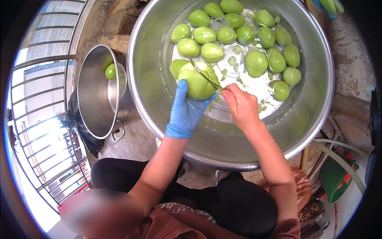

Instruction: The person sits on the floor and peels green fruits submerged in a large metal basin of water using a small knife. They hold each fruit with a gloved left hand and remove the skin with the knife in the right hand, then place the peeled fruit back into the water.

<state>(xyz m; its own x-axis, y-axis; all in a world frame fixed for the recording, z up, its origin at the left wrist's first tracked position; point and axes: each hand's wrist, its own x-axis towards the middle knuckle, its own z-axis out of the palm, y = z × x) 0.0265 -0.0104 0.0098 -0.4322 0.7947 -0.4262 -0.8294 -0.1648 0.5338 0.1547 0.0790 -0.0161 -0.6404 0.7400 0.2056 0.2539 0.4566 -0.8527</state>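
Note:
My left hand (188, 110), in a blue disposable glove, cups a large pale-green chayote (198, 86) above a wide metal basin (231, 165). In my bare right hand (243, 104) is a small knife (206, 74); its blade lies across the top of that chayote, and its handle is mostly hidden by my fingers. Several green chayotes (204, 35) sit in shallow water toward the far side of the basin. More of them rest along the right, including a big one (256, 63). Green scraps (232, 61) float or lie around the middle.
Left of the basin, a deep steel pot (98, 92) is tilted, with one green fruit (110, 71) inside. A black plastic bag (80, 119) sits behind it, beside a metal grille (44, 107). At right are a pale hose (340, 158), a green bucket (335, 182) and an orange plastic bag (303, 185).

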